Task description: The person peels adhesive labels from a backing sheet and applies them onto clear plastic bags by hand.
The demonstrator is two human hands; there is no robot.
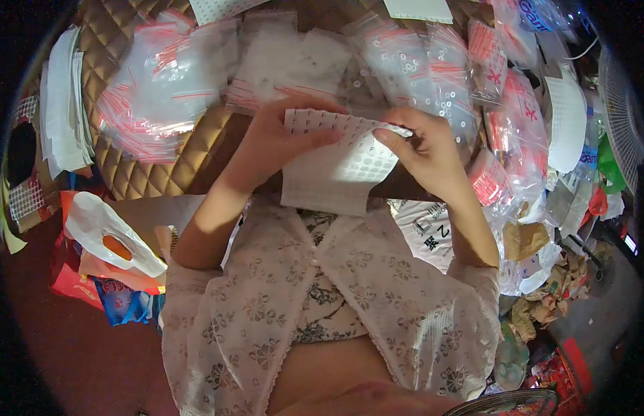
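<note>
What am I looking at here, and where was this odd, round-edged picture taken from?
There is no machine here, only a person's two bare hands. The picture comes from a wide camera worn on the person's head, the left one of a pair, looking down; its lens bends straight edges near the rim. The left hand and right hand together hold a white sheet dotted with small printed marks. Beyond them, on a brown quilted surface, lie clear bags with red strips; some toward the right show small pale rings.
</note>
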